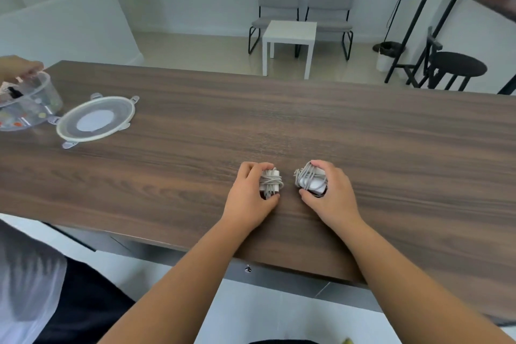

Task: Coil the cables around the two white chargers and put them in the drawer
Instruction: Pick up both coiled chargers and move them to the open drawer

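Two wrapped chargers sit side by side near the counter's (167, 176) near edge. Left hand (248, 198) holds the left charger (270, 182); right hand (329, 193) holds the right charger (310, 180). The drawer front (268, 274) lies directly below, nearer than both.

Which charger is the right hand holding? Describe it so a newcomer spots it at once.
On the wooden table, near its front edge, two cable-wrapped chargers sit side by side. The right hand grips the right charger; it looks bulkier than the left charger.
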